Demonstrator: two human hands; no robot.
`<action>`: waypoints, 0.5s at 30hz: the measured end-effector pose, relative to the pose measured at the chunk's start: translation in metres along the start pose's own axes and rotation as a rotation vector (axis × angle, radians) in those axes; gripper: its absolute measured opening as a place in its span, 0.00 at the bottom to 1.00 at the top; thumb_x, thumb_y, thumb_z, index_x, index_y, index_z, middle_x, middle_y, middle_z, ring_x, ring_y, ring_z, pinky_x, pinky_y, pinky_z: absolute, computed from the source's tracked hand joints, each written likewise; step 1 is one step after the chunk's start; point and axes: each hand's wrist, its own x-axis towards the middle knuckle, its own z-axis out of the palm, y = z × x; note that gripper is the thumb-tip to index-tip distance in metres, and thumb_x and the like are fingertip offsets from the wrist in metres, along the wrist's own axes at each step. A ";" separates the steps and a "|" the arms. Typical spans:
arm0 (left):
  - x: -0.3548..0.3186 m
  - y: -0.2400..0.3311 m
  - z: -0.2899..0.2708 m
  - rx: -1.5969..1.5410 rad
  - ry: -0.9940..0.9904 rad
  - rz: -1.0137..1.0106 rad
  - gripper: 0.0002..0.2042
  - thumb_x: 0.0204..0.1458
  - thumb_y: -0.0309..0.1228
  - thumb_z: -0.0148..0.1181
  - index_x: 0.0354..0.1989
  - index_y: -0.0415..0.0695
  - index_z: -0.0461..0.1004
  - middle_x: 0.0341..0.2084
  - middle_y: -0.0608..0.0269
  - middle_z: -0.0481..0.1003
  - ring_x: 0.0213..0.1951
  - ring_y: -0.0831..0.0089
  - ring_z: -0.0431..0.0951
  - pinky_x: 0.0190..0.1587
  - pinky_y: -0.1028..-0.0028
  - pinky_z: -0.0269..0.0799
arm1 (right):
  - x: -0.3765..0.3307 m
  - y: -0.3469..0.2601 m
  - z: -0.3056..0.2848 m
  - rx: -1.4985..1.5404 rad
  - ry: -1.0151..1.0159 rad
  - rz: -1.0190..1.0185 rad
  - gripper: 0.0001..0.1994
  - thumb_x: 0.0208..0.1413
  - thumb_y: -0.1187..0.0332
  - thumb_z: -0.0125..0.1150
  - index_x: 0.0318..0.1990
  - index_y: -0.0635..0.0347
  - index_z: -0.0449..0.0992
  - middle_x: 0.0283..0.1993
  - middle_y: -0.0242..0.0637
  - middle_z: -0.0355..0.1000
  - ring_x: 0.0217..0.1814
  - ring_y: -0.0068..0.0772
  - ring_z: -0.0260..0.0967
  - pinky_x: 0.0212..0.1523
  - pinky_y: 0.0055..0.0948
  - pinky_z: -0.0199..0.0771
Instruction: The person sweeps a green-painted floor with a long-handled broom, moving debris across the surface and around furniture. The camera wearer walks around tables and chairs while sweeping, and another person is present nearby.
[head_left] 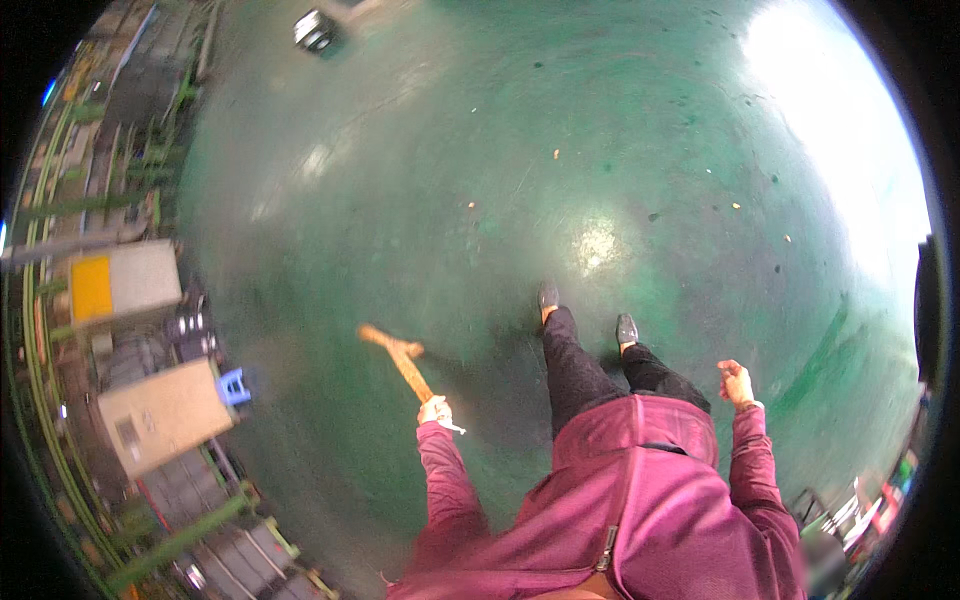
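One forked wooden stick (pixel 408 370) is jutting forward and leftward from the person's left hand (pixel 434 410), above the green floor (pixel 400 230). That hand's grip is closing firmly around the stick's near end, and one white strip (pixel 457 429), too small to identify, is showing beside it. The right hand (pixel 736 383), well apart, is holding nothing visible, its grip loosely curled with the fingers partly spread. Judging by this, the taking-up is done and the stick is being carried, while setting it down is remaining. Two grey shoes (pixel 627 330) are pointing ahead below. Farther left, two box-shaped cabinets (pixel 165 415) are standing by green-framed machinery (pixel 175 540), and one blue stool (pixel 234 386) is sitting beside the nearer cabinet. One dark object (pixel 316 32) is lying far ahead.
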 end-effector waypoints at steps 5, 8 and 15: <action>0.144 0.095 0.032 0.264 -0.082 -0.059 0.10 0.40 0.34 0.49 0.14 0.50 0.56 0.04 0.71 0.52 0.05 0.76 0.53 0.08 0.76 0.50 | -0.049 -0.029 0.013 -0.062 0.034 0.091 0.12 0.44 0.77 0.41 0.37 0.59 0.69 0.14 0.29 0.60 0.09 0.20 0.55 0.09 0.22 0.56; 0.189 0.081 0.091 0.431 -0.151 -0.041 0.18 0.40 0.51 0.43 0.16 0.48 0.61 0.07 0.67 0.56 0.09 0.69 0.56 0.12 0.68 0.54 | -0.072 -0.037 0.030 -0.049 0.100 0.189 0.11 0.45 0.75 0.43 0.38 0.59 0.69 0.14 0.29 0.60 0.10 0.20 0.56 0.10 0.22 0.57; 0.131 -0.030 0.267 0.540 -0.339 -0.562 0.30 0.32 0.69 0.36 0.10 0.50 0.58 0.05 0.69 0.56 0.05 0.68 0.54 0.09 0.69 0.52 | -0.091 -0.046 0.091 0.145 0.118 0.223 0.10 0.49 0.73 0.42 0.39 0.58 0.68 0.15 0.28 0.60 0.12 0.19 0.56 0.11 0.20 0.57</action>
